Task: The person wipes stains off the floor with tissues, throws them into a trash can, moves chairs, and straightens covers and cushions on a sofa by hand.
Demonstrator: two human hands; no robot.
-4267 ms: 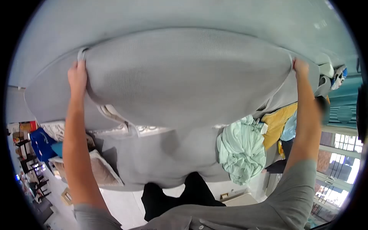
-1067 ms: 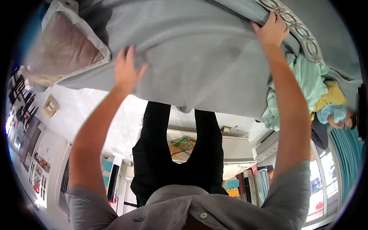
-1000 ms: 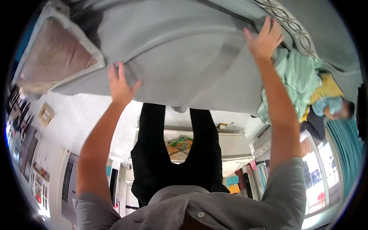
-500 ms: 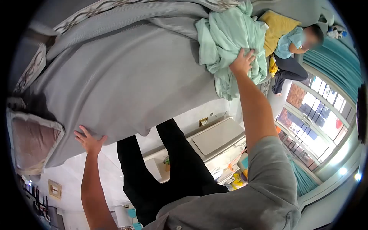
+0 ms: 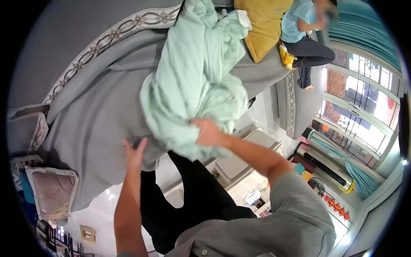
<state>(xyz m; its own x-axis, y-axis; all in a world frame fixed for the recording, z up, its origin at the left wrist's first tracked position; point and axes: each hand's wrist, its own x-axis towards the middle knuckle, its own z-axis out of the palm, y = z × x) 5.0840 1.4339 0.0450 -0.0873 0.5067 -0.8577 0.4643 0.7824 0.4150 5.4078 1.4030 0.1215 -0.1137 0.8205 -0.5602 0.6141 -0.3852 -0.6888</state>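
Observation:
A pale mint-green blanket point(image 5: 188, 85) lies bunched over the grey sofa cover point(image 5: 102, 94), its near end spilling over the front edge of the seat. My right hand point(image 5: 209, 133) is closed on that near end, its fingers partly hidden in the folds and slightly blurred. To the left, my left hand point(image 5: 135, 152) is apart from the blanket, thumb and fingers spread, just over the front edge of the grey cover. I see nothing in it.
A mustard cushion point(image 5: 263, 25) and a seated person in a light blue shirt point(image 5: 296, 21) are at the upper right. A brown cushion point(image 5: 53, 192) sits at the left end. Behind my legs stands a low table point(image 5: 244, 160). Barred windows point(image 5: 359, 103) are on the right.
My right hand has gone from lying on the blanket to gripping it, pulling it left and toward me, where it spreads over more of the seat. My left hand has moved right, off the cover.

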